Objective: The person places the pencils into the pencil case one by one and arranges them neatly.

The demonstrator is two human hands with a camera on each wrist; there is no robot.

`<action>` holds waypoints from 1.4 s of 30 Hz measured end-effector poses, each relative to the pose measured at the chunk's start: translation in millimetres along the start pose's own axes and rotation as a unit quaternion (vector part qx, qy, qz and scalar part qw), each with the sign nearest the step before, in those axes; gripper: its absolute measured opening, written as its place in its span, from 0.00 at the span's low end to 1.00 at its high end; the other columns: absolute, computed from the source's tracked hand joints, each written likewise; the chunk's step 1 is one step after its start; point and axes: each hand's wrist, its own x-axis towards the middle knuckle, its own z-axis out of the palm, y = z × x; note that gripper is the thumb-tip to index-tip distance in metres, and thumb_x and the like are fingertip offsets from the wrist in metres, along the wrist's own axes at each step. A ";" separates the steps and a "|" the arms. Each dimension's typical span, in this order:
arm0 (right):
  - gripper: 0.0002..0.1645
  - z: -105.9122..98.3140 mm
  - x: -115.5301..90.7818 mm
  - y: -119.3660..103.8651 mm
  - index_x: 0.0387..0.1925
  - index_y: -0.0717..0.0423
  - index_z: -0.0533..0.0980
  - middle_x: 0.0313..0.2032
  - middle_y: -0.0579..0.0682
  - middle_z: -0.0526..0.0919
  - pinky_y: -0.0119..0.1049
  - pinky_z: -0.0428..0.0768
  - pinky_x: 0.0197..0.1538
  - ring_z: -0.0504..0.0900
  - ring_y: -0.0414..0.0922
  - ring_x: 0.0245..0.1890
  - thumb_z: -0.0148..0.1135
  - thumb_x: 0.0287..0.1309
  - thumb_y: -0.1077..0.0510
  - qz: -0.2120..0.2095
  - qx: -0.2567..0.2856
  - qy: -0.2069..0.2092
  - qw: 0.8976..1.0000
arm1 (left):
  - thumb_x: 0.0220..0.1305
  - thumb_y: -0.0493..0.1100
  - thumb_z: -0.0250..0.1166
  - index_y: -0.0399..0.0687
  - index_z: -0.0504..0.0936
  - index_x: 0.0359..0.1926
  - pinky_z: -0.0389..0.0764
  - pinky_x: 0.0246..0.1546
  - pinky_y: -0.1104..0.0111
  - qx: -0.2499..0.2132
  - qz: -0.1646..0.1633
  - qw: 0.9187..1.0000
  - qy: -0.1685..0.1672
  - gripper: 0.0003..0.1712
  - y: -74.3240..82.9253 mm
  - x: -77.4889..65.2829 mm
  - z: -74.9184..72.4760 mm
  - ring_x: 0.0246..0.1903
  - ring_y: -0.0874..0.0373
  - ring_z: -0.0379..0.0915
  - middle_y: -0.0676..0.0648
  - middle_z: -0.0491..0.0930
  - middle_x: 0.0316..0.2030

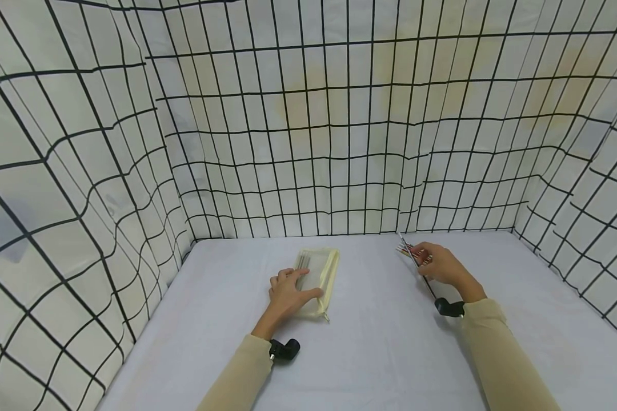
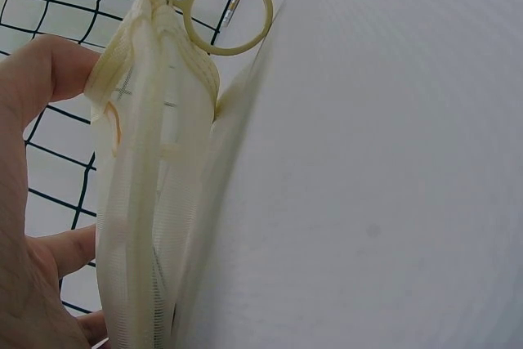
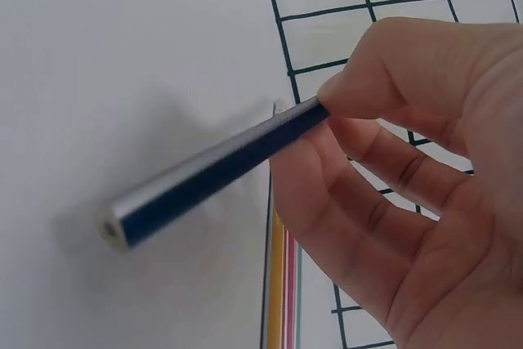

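A pale yellow mesh zip pouch [image 1: 316,264] lies on the white table, with several thin greyish sticks [image 1: 303,262] along its left side. My left hand [image 1: 288,294] grips it, thumb near the zip edge and fingers at the opposite side. At the end of the zip hangs a ring pull [image 2: 231,14], seen in the left wrist view. Farther right, my right hand [image 1: 444,267] pinches a dark blue pencil [image 3: 212,173] between thumb and fingertips, its flat end towards the wrist camera. Several coloured pencils [image 3: 280,284] lie beneath that hand, partly hidden by it.
A white surface with a black grid net [image 1: 339,137] rises behind the table [image 1: 375,354] and along both sides. White cloth covers the tabletop. Small black cameras [image 1: 285,349] are strapped to both wrists.
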 end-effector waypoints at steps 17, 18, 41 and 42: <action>0.30 14.8 1.8 -13.3 0.67 0.67 0.67 0.45 0.57 0.75 0.43 0.88 0.44 0.81 0.48 0.40 0.61 0.64 0.68 0.031 0.143 0.010 0.989 | 0.49 0.63 0.73 0.54 0.77 0.68 0.60 0.63 0.39 0.005 -0.003 1.000 -0.004 0.45 1.1 -0.3 -0.5 0.65 0.36 0.54 0.35 0.64 0.69; 0.31 16.2 1.9 -14.0 0.67 0.67 0.66 0.45 0.59 0.75 0.43 0.88 0.45 0.81 0.49 0.41 0.61 0.64 0.68 0.031 0.149 0.008 0.988 | 0.49 0.63 0.72 0.54 0.77 0.68 0.60 0.63 0.39 0.004 -0.003 1.000 -0.005 0.45 1.0 -0.6 -0.6 0.65 0.35 0.54 0.35 0.64 0.70; 0.31 51.6 5.0 -45.5 0.66 0.66 0.66 0.51 0.63 0.76 0.42 0.88 0.44 0.82 0.49 0.41 0.62 0.63 0.69 0.059 0.222 0.015 0.973 | 0.50 0.63 0.73 0.53 0.77 0.68 0.59 0.63 0.39 0.004 -0.007 1.000 -0.006 0.45 2.6 -1.0 -1.5 0.66 0.35 0.53 0.34 0.63 0.70; 0.30 53.7 5.5 -47.0 0.66 0.66 0.66 0.51 0.63 0.76 0.42 0.88 0.44 0.82 0.49 0.41 0.62 0.63 0.69 0.060 0.225 0.015 0.972 | 0.50 0.63 0.73 0.53 0.77 0.68 0.59 0.63 0.39 0.003 -0.006 1.000 -0.005 0.45 2.8 -0.8 -1.4 0.66 0.35 0.53 0.34 0.63 0.70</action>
